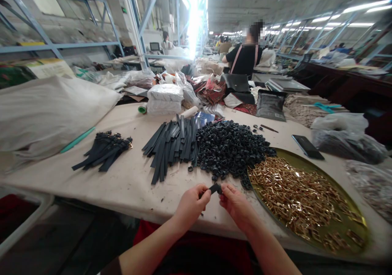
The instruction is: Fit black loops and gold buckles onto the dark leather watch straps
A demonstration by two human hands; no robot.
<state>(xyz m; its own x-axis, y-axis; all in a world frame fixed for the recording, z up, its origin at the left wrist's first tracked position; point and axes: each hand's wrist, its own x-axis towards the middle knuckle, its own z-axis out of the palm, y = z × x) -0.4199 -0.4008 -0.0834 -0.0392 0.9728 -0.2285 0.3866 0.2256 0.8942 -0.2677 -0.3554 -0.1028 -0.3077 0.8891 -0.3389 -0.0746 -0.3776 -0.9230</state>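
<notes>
My left hand and my right hand meet at the table's near edge, both pinching one small black strap piece between their fingertips. Just beyond them lies a big heap of black loops. To its left is a fan of flat black straps. Further left sits a smaller bundle of black straps with fittings. At my right a round brass tray holds a mass of gold buckles.
A black phone lies by the tray's far rim. Plastic bags sit at the right, a large cloth sack at the left. Packets and fabric crowd the far side. A person in black stands beyond.
</notes>
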